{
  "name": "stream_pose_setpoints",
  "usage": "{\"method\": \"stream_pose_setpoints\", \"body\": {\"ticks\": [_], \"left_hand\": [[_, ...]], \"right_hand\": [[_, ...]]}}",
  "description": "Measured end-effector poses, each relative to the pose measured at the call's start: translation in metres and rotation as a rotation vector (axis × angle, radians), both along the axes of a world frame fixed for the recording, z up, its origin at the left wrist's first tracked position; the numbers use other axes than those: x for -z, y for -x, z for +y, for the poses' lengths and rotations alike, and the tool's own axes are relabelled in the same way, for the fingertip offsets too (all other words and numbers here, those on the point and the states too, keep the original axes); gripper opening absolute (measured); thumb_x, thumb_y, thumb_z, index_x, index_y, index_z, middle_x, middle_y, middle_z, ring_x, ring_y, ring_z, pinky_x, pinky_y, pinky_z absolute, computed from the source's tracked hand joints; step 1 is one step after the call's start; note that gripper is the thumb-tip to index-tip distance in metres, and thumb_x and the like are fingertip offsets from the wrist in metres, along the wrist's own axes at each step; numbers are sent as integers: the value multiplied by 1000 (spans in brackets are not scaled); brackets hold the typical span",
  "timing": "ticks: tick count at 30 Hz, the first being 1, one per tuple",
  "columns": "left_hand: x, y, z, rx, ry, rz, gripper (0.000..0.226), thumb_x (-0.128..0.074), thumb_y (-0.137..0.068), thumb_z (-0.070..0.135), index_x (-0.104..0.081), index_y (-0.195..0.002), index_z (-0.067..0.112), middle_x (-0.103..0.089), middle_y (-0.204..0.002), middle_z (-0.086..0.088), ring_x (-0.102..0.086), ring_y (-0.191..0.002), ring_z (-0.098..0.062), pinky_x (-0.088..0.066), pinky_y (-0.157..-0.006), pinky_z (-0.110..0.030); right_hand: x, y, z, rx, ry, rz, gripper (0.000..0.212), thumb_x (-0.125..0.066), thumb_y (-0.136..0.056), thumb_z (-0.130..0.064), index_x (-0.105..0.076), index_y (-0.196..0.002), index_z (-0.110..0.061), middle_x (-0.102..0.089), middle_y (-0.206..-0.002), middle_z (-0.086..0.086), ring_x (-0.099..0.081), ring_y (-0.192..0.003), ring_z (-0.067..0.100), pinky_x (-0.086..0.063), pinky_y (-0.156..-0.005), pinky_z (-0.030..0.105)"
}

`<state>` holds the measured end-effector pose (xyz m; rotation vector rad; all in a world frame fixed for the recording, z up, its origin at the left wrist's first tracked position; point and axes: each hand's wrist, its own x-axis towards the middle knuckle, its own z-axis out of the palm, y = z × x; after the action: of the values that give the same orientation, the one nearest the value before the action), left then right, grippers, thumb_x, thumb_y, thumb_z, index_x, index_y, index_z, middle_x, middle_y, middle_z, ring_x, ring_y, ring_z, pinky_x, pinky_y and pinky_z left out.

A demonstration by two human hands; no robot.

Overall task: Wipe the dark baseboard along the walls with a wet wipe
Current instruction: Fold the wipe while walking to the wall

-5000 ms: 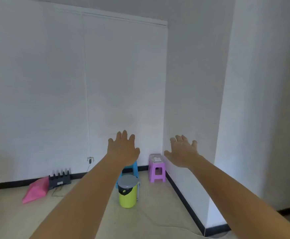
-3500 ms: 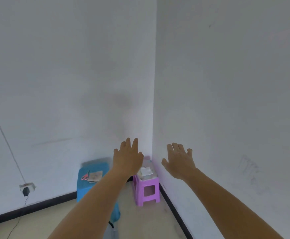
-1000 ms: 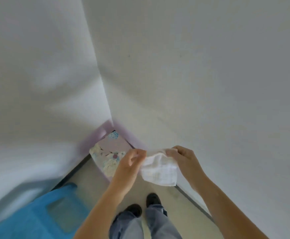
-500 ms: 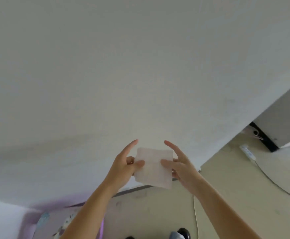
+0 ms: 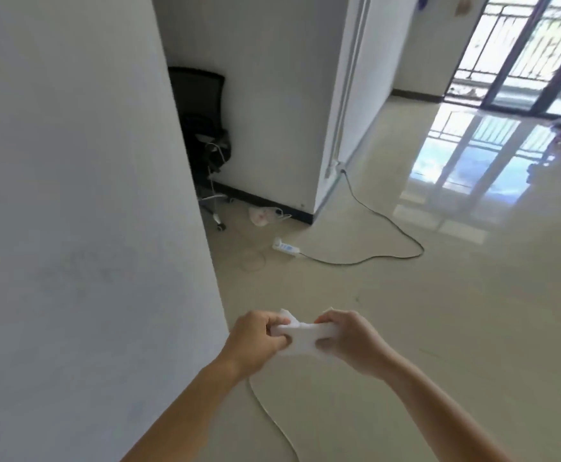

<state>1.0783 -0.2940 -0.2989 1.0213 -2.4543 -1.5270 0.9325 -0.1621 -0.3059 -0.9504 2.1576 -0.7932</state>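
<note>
Beside the wall (image 5: 72,211), seen from the head, we are pinching the wipe (image 5: 300,335) between left hand (image 5: 254,338) and right hand (image 5: 347,338), both clamped on its ends, probably folding it into a pad. Well ahead, the baseboard (image 5: 266,202) is waiting, seemingly unwiped.

Black chair (image 5: 202,128) stands between white walls (image 5: 72,195) on glossy floor (image 5: 439,311)

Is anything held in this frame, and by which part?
Yes: a white wipe, held between both hands. The left hand pinches its left end and the right hand its right end, with the middle of the wipe bunched between them.
</note>
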Motion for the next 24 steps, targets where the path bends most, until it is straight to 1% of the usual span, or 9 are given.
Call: {"method": "stream_pose_setpoints", "body": {"ticks": [2,4,6,9,12,14,19,21,24], "left_hand": [[-3,63,16,59,61,19,21,-71,-80,20,-75,-101,22,-72,-86,5,-66,-78,-7,-54,-77,-24],[-6,121,29,82,106,31,14,-71,-80,23,-76,-93,21,-66,-80,9,-62,-73,-6,-49,-73,-21],[-7,174,37,95,119,42,5,-71,-80,25,-73,-85,23,-59,-86,5,-60,-82,-12,-46,-75,-22],[-9,248,41,152,69,61,12,-72,-80,27,-61,-74,27,-60,-95,1,-59,-90,-13,-43,-75,-22],[-8,322,37,210,12,68,17,-72,-75,36,-65,-75,19,-68,-81,1,-61,-75,-12,-43,-67,-25],[-2,371,32,212,-19,79,28,-68,-68,42,-65,-75,16,-64,-69,1,-56,-63,-11,-41,-60,-26],[17,509,4,196,3,112,20,-70,-78,27,-58,-74,11,-54,-60,5,-49,-56,-11,-37,-52,-24],[21,566,-14,200,-28,105,24,-69,-74,35,-57,-72,14,-56,-60,5,-53,-57,-12,-44,-55,-26],[18,643,-42,255,-96,114,32,-62,-64,45,-60,-74,15,-62,-64,3,-60,-63,-17,-52,-63,-33]], "right_hand": [[0,51,23,93,26,115,11,-69,-77,-15,-70,-85,-21,-56,-74,-5,-54,-68,11,-37,-55,19],[-1,98,44,182,55,169,10,-72,-77,-19,-72,-87,-19,-51,-86,-4,-52,-83,14,-35,-66,20],[-5,140,63,283,107,126,8,-75,-74,-21,-69,-79,-21,-53,-92,-3,-53,-90,13,-38,-74,23],[-11,196,84,425,219,-38,10,-74,-71,-19,-66,-72,-14,-58,-72,-4,-54,-65,10,-41,-62,27],[-11,251,89,560,302,-102,6,-71,-77,-4,-67,-80,-8,-58,-66,-2,-51,-58,8,-40,-54,20],[-6,290,83,652,340,-69,10,-71,-77,-2,-68,-81,-11,-61,-67,-2,-53,-59,6,-41,-52,15],[9,412,37,754,345,64,11,-73,-75,-9,-66,-80,-15,-58,-63,-4,-51,-56,8,-41,-51,19],[12,465,13,787,288,181,8,-72,-75,-12,-65,-78,-13,-51,-57,-9,-46,-53,7,-34,-48,12],[7,535,-22,823,242,297,11,-72,-78,-17,-64,-74,-11,-47,-51,-10,-44,-48,4,-34,-47,13]]}}
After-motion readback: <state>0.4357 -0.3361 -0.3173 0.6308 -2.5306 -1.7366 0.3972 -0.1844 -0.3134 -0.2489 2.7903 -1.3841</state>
